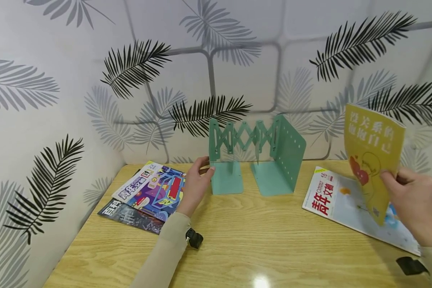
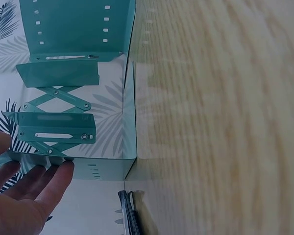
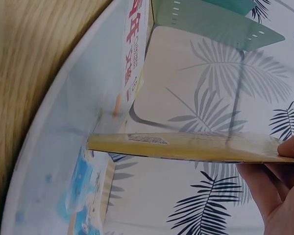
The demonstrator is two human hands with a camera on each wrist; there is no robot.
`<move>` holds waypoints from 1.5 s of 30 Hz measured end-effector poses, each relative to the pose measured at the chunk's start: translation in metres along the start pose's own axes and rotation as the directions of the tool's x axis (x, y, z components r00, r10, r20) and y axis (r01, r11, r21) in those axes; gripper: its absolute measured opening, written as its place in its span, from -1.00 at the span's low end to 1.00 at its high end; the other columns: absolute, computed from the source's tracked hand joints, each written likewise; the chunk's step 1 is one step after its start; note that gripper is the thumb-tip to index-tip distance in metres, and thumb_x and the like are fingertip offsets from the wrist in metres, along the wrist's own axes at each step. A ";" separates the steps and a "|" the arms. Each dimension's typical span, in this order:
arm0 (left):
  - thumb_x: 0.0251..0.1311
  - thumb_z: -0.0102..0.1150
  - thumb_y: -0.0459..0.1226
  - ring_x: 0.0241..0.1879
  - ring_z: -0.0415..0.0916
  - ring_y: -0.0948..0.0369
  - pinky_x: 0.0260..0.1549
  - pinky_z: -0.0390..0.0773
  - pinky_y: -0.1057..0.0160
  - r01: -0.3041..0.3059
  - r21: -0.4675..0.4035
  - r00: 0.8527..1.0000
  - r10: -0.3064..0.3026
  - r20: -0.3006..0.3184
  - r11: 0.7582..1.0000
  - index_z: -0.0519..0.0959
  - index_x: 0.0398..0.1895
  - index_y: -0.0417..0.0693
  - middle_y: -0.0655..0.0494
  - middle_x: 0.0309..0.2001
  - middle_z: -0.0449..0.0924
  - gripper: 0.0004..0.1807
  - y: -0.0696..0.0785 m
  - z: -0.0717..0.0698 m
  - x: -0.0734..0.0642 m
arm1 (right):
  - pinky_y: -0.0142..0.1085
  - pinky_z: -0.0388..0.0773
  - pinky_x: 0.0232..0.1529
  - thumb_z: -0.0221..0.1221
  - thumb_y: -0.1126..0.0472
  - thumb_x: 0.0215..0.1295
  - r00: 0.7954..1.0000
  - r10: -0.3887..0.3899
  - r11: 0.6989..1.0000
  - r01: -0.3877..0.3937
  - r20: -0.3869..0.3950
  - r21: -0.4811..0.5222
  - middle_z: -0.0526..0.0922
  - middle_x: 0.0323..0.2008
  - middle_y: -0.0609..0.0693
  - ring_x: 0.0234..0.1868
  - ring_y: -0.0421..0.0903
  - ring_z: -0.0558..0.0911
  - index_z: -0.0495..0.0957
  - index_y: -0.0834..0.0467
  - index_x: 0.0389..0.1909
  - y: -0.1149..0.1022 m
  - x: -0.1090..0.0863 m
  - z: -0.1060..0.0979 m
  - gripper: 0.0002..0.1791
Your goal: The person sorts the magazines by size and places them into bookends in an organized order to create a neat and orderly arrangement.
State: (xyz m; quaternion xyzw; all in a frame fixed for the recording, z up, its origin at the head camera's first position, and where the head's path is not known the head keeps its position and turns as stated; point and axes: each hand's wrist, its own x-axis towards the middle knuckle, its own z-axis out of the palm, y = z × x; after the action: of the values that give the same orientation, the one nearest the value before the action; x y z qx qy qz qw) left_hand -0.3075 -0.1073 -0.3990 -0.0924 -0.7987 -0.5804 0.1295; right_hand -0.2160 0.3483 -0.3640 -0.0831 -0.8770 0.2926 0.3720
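Note:
A yellow booklet (image 1: 372, 156) with white lettering and a drawn figure is upright in my right hand (image 1: 414, 192). My thumb lies on its cover and my fingers are behind it; the right wrist view shows the booklet (image 3: 186, 147) nearly edge-on. Below it a magazine (image 1: 331, 192) with red characters lies flat on the table. My left hand (image 1: 198, 178) holds the left end plate of a green extendable bookend (image 1: 219, 148). In the left wrist view the thumb is over the plate's edge and the fingers (image 2: 56, 186) are against its outer side.
Two overlapping magazines, one colourful (image 1: 158, 192) and one dark (image 1: 129, 218), lie on the wooden table (image 1: 237, 240) left of the bookend. Leaf-patterned walls (image 1: 245, 80) rise behind the table and on the left.

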 end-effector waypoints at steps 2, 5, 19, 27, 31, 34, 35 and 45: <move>0.41 0.10 -0.20 0.10 0.51 0.07 0.02 0.58 0.08 0.002 -0.001 1.000 -0.002 0.000 1.000 0.45 0.29 0.06 0.07 0.19 0.50 -0.60 0.000 0.000 0.000 | -0.48 0.14 -0.85 0.14 0.24 0.31 1.000 0.015 1.000 -0.015 -0.005 0.019 0.63 -0.58 0.35 -0.72 -0.66 0.22 0.59 0.38 -0.64 -0.002 -0.002 0.002 -0.63; 0.41 0.10 -0.21 0.11 0.51 0.05 0.03 0.57 0.06 0.002 0.002 1.000 -0.002 0.001 1.000 0.45 0.29 0.03 0.04 0.20 0.49 -0.59 0.001 0.000 0.000 | -0.49 0.17 -0.83 0.14 0.23 0.33 0.999 0.032 0.999 -0.032 -0.002 0.042 0.67 -0.43 0.39 -0.64 -0.70 0.24 0.61 0.41 -0.58 -0.004 -0.006 0.005 -0.64; 0.41 0.10 -0.17 0.10 0.50 0.06 0.01 0.58 0.08 -0.001 0.008 1.000 0.001 -0.001 1.000 0.46 0.28 0.06 0.06 0.19 0.50 -0.60 0.001 -0.002 -0.001 | -0.60 0.26 -0.74 0.15 0.19 0.35 0.998 0.067 0.993 -0.066 -0.009 0.103 0.67 -0.23 0.38 -0.53 -0.80 0.25 0.70 0.42 -0.21 -0.015 -0.011 0.014 -0.67; 0.41 0.10 -0.17 0.11 0.49 0.08 0.04 0.56 0.10 0.017 0.003 1.000 -0.017 0.002 1.000 0.45 0.29 0.07 0.09 0.19 0.50 -0.59 0.000 -0.001 -0.004 | -0.76 0.27 -0.60 0.17 0.22 0.35 0.998 0.054 0.990 -0.056 0.017 0.128 0.65 -0.19 0.40 -0.48 -0.84 0.24 0.68 0.44 -0.14 -0.019 -0.014 0.014 -0.68; 0.41 0.10 -0.18 0.11 0.50 0.08 0.01 0.58 0.10 0.012 0.000 1.000 -0.012 0.000 1.000 0.46 0.28 0.06 0.08 0.19 0.50 -0.60 0.000 0.000 -0.003 | -0.71 0.27 -0.66 0.21 0.24 0.32 1.000 0.003 0.991 -0.004 0.007 0.135 0.74 -0.40 0.12 -0.54 -0.80 0.31 0.71 0.40 -0.21 -0.023 -0.018 0.013 -0.73; 0.41 0.10 -0.18 0.11 0.50 0.07 -0.01 0.59 0.08 0.003 -0.003 1.000 -0.003 0.000 1.000 0.45 0.29 0.05 0.06 0.19 0.50 -0.60 -0.001 0.000 -0.002 | -0.60 0.28 -0.73 0.24 0.24 0.29 1.000 -0.016 0.989 0.016 0.001 0.147 0.61 -0.57 -0.41 -0.61 -0.68 0.38 0.73 0.36 -0.26 -0.029 -0.021 0.013 -0.76; 0.41 0.10 -0.18 0.11 0.50 0.07 -0.01 0.59 0.08 0.002 -0.005 1.000 -0.002 0.000 1.000 0.46 0.28 0.05 0.06 0.19 0.50 -0.60 -0.001 -0.001 -0.002 | -0.57 0.28 -0.75 0.25 0.24 0.28 1.000 -0.020 0.988 0.020 -0.003 0.154 0.51 -0.59 -0.56 -0.65 -0.63 0.40 0.74 0.35 -0.28 -0.031 -0.021 0.012 -0.78; 0.41 0.09 -0.20 0.10 0.51 0.08 -0.01 0.59 0.09 -0.009 -0.004 1.000 0.009 -0.004 1.000 0.45 0.28 0.05 0.07 0.19 0.50 -0.60 0.000 -0.001 -0.001 | -0.61 0.33 -0.70 0.30 0.27 0.23 0.999 -0.047 0.983 0.045 0.006 0.176 0.70 -0.50 -0.14 -0.57 -0.70 0.43 0.75 0.29 -0.19 -0.051 -0.030 0.012 -0.80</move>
State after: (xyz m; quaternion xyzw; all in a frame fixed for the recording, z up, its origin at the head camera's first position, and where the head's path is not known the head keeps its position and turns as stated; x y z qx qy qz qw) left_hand -0.3063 -0.1081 -0.3989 -0.0949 -0.7968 -0.5817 0.1335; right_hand -0.1992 0.2901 -0.3592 -0.0280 -0.8512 0.3608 0.3801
